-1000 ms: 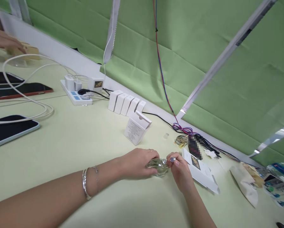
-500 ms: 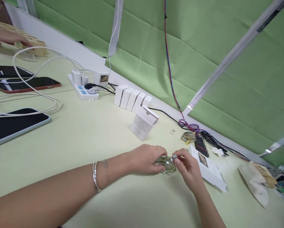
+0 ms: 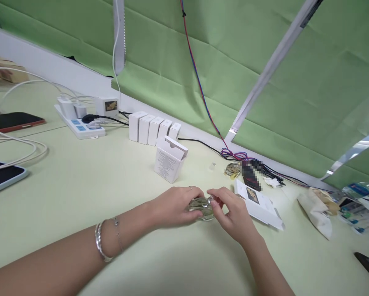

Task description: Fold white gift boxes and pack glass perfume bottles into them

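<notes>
My left hand (image 3: 179, 205) is closed round a clear glass perfume bottle (image 3: 203, 206), which lies on its side with its neck to the right. The thumb and fingers of my right hand (image 3: 232, 211) pinch the silver neck (image 3: 209, 200) of the bottle. Its fingers partly hide that end. Beyond my hands stands an open white carton (image 3: 168, 162) with printed text and a raised flap. To the right of my right hand lies a flattened white box (image 3: 261, 205) with a small picture on it. A small clear piece (image 3: 212, 166) sits farther back.
Several small white boxes (image 3: 143, 128) line the back near a power strip (image 3: 82, 127) with plugs. Phones (image 3: 5, 179) and white cables lie at left. Bundled wires (image 3: 233, 154), a round glass item (image 3: 233, 169), a cloth (image 3: 315, 211) and a water bottle (image 3: 360, 189) are at right.
The view has shifted rightward, so things appear farther left. My right hand's fingers have closed in over the silver neck, covering more of it. My left hand keeps its hold on the bottle.
</notes>
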Available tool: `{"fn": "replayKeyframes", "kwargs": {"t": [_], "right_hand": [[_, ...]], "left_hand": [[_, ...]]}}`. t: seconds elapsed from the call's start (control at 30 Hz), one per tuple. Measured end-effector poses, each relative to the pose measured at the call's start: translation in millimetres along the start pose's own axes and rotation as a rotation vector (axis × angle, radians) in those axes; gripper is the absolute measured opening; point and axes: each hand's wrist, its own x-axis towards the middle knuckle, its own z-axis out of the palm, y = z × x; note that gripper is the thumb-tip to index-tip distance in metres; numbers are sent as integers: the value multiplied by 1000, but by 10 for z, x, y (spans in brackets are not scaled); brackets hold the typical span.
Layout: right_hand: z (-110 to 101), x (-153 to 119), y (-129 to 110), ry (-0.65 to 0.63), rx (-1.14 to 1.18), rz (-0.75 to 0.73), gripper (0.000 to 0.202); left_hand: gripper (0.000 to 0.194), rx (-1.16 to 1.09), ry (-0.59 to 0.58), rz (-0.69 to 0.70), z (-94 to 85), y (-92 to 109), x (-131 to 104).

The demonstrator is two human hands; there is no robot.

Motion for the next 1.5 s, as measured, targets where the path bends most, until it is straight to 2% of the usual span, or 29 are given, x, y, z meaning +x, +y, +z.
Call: {"fn": "replayKeyframes", "kwargs": {"t": [0.23, 0.57, 0.73, 0.93, 1.13, 1.37, 1.5], "right_hand": [[-23, 23, 19, -39, 88, 35, 17], [29, -6, 40, -20, 141, 111, 11], [-49, -43, 77, -46, 217, 35, 41], [-46, -30, 84, 56, 287, -70, 32], [31, -6, 68, 171, 282, -3, 10], [6, -21, 105, 126, 298, -44, 16], [17, -34, 126, 152, 279, -10, 7]], "left_hand": [[26, -2, -20, -22, -43, 33, 15], [27, -9, -57, -62, -114, 104, 31], [26, -18, -68, -57, -98, 84, 24], [28, -32, -27, -25, -38, 18, 26], [26, -28, -12, -29, -31, 15, 22], [25, -50, -31, -24, -41, 24, 9], [25, -51, -29, -35, -36, 24, 12]]}}
